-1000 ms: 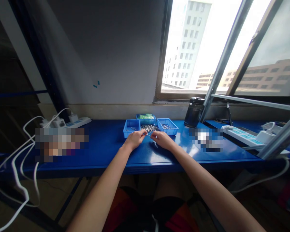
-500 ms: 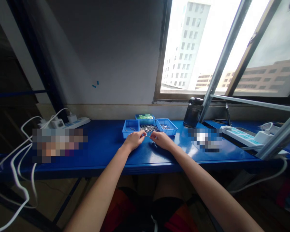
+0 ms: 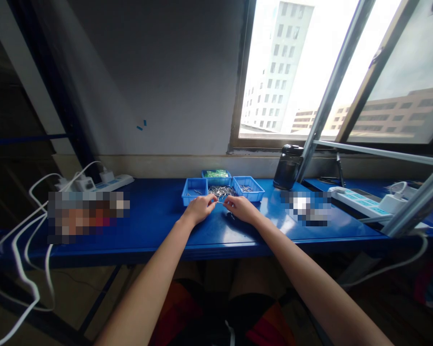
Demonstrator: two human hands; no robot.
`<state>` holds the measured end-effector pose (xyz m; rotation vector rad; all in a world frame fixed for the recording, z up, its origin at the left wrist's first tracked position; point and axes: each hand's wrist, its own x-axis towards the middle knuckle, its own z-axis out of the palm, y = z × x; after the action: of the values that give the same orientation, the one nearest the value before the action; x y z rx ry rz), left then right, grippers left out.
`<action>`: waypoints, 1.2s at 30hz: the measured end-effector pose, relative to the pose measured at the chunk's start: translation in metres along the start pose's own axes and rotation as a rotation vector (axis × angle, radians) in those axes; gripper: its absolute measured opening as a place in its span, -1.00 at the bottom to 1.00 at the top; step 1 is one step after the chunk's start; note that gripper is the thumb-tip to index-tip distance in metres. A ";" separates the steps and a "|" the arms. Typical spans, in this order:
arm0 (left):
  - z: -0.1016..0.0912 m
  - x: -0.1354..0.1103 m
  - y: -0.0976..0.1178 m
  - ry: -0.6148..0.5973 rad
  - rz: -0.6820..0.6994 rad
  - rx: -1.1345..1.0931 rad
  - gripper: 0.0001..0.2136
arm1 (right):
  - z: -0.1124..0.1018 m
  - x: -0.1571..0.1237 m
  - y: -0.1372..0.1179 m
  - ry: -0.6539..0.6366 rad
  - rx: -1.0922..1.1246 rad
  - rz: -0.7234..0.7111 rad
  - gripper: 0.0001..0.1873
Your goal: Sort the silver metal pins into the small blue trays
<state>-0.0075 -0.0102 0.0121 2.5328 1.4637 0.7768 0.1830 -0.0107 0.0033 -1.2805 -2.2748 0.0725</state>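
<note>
My left hand (image 3: 201, 209) and my right hand (image 3: 241, 207) meet in front of the blue bins, each closed in a pinch. Between their fingertips spans a thin, light-coloured metal pin (image 3: 220, 202), held at both ends; its exact kind is too small to make out. Just beyond my fingers lies a heap of small silvery metal pieces (image 3: 222, 191) in the middle bin. The left blue bin (image 3: 195, 184) has a few thin pieces in it. More metal pieces lie in the right blue bin (image 3: 253, 184).
Behind the heap stands a blue bin with a green packet (image 3: 216, 174). A black bottle (image 3: 287, 167) stands at the back right of the blue table (image 3: 151, 230). Power strips (image 3: 115, 182) with white cables lie at both sides. Pixelated patches hide some items. A metal post (image 3: 321, 115) rises at right.
Both hands keep nearly the same place and grip on the thin pin. The whole view shifts very slightly; the bins and bottle stay where they were.
</note>
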 end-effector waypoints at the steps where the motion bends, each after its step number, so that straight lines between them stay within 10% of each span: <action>1: 0.000 0.000 0.000 -0.004 -0.003 -0.003 -0.77 | 0.000 0.000 0.000 0.001 0.000 -0.002 -0.79; 36: 0.007 0.003 -0.007 -0.049 -0.036 -0.053 -0.63 | -0.002 -0.001 -0.003 -0.010 0.027 0.005 -0.72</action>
<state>-0.0082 -0.0028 0.0048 2.4621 1.4491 0.7323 0.1821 -0.0132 0.0056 -1.2745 -2.2713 0.1115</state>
